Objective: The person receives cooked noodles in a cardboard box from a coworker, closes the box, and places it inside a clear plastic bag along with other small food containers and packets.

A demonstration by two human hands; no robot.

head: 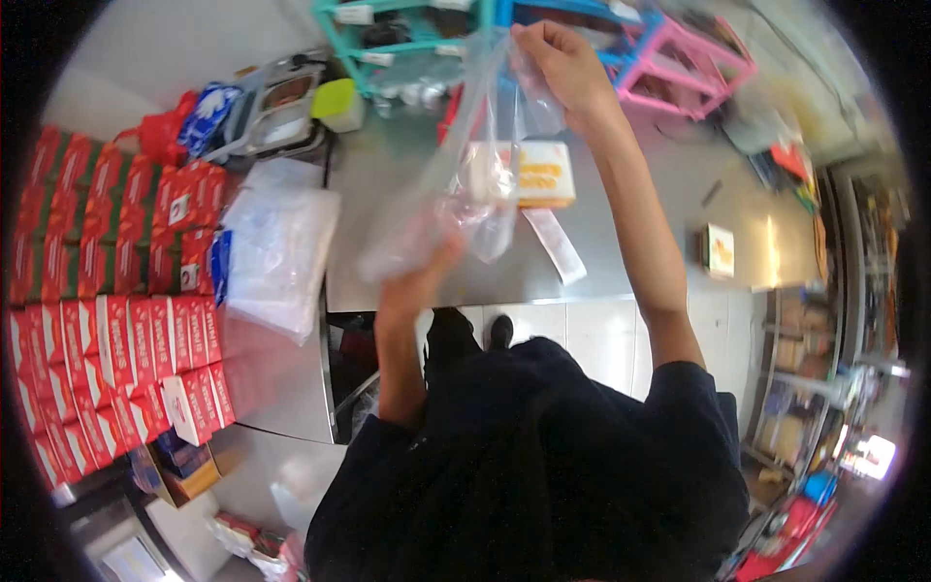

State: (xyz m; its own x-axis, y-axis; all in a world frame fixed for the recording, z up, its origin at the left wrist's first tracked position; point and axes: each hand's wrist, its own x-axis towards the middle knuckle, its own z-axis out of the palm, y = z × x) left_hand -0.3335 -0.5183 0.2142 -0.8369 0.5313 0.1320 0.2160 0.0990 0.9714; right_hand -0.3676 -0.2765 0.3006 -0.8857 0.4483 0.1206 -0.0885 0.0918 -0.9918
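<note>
A clear plastic bag stretches between my hands above the steel table. My right hand, raised at the far side, pinches the bag's upper edge. Lower down and to the left, my left hand is motion-blurred and grips the bag's other part; its fingertips are hard to make out. Behind the bag a white and yellow printed box lies on the table, partly seen through the plastic. A white paper slip bearing print extends from the box toward me.
Stacked red boxes and a pile of clear plastic bags are on the left. Green, blue and pink racks line the back. A small box sits on the table's right; shelving stands beyond.
</note>
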